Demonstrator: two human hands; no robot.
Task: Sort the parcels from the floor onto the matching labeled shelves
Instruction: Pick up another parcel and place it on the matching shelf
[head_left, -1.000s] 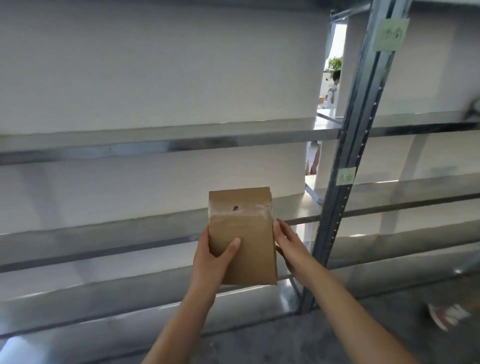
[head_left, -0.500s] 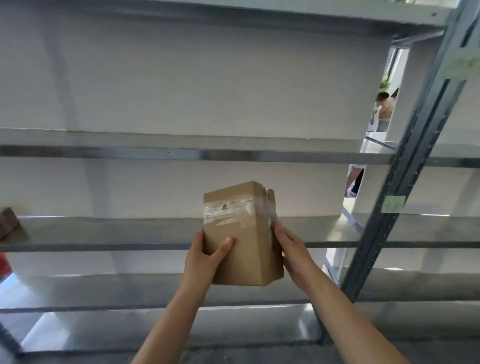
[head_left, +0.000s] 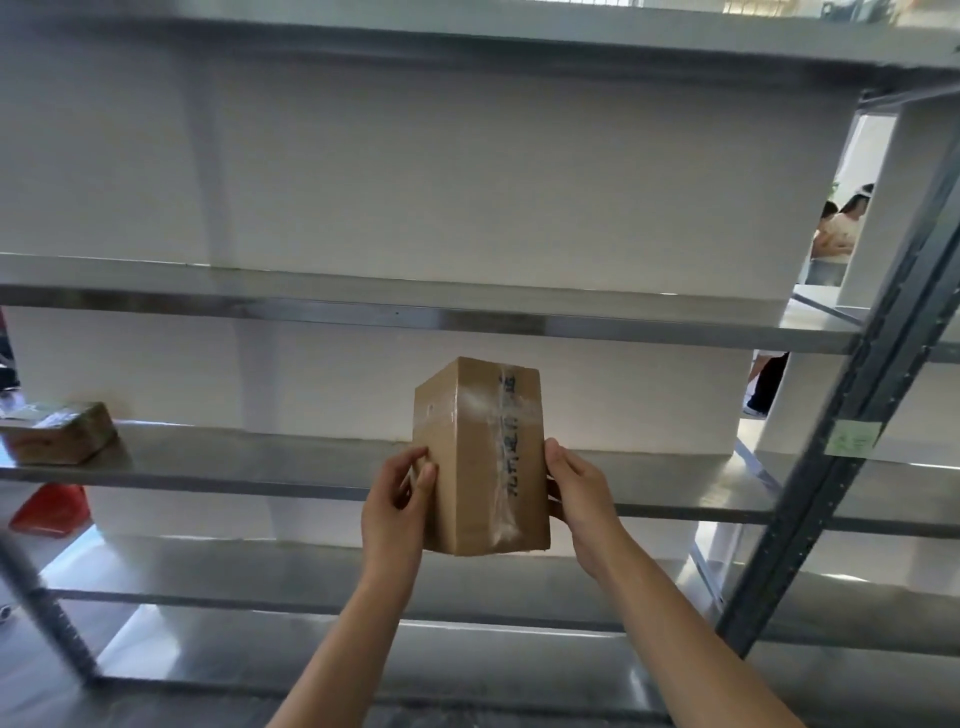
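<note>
I hold a small brown cardboard parcel (head_left: 480, 457) upright in front of a metal shelf rack, at the height of its middle shelf (head_left: 260, 467). Clear tape and dark handwriting run down the parcel's right face. My left hand (head_left: 397, 499) grips its left side and my right hand (head_left: 579, 488) grips its right side. A pale green label (head_left: 854, 439) is stuck on the dark upright post (head_left: 857, 415) at the right; its writing is too blurred to read.
Another brown parcel (head_left: 62, 431) lies at the left end of the middle shelf. A red object (head_left: 49, 509) sits below it at the left edge. Through the gap at the right, people (head_left: 836, 228) are in the background. Other shelves (head_left: 415, 312) span above and below.
My view has swung left and upward along the rack. The parcel has turned in my hands, so its taped, handwritten face now shows. The parcel at the left came into view.
</note>
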